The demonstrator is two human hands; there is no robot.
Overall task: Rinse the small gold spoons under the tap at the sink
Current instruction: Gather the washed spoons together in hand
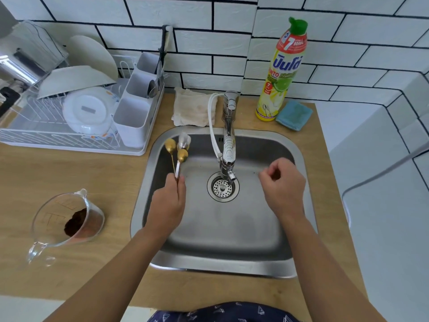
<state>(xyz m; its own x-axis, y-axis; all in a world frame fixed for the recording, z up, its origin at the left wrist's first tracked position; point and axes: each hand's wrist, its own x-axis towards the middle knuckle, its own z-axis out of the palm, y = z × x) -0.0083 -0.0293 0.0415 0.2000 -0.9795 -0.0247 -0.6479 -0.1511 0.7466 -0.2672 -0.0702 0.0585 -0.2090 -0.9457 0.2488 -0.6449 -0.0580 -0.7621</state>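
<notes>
At the sink's [299, 159] left edge the left hand [168, 203] pinches the spoon [176, 154] handles — bowls up, two gold ones and a silvery one, left of the tap [228, 135]. The right hand [282, 184] hovers over the basin's right side, fingers loosely curled, holding nothing. A cup [67, 219] lies lower left.

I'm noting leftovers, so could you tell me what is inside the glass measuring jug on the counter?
The glass measuring jug holds a dark brown, ground-looking residue at its bottom; what it is cannot be told.
</notes>
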